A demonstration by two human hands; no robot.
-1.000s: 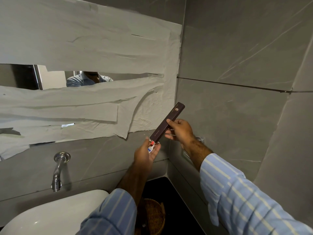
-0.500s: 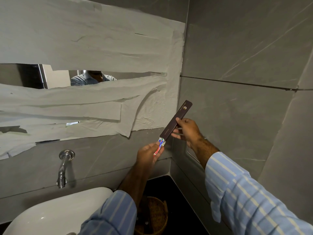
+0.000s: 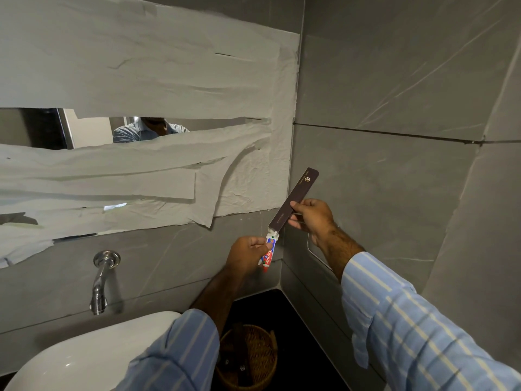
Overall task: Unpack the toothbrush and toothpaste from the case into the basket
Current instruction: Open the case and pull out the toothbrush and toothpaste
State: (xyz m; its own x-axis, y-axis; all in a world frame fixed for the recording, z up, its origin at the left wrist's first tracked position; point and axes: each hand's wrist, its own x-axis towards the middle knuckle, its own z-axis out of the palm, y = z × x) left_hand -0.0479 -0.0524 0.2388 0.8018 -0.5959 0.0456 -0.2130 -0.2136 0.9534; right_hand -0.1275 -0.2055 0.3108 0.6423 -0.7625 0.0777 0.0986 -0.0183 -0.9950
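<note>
My right hand (image 3: 311,218) holds a long dark maroon case (image 3: 294,203) tilted in the air, its open end pointing down and left. My left hand (image 3: 246,253) grips a small red, white and blue toothpaste tube (image 3: 269,249) that sticks mostly out of that open end. No toothbrush shows; the inside of the case is hidden. A round woven basket (image 3: 248,359) stands on the dark counter below my arms, partly hidden by my left sleeve, with small dark items inside.
A white basin (image 3: 84,351) sits at lower left under a chrome wall tap (image 3: 101,280). The mirror (image 3: 84,131) is mostly covered with paper strips. Grey tiled walls meet in a corner behind my hands. The black counter (image 3: 296,334) runs into that corner.
The toothpaste tube has slid further out of the case's lower end, pulled by my left hand. Both hands sit slightly higher and to the right.
</note>
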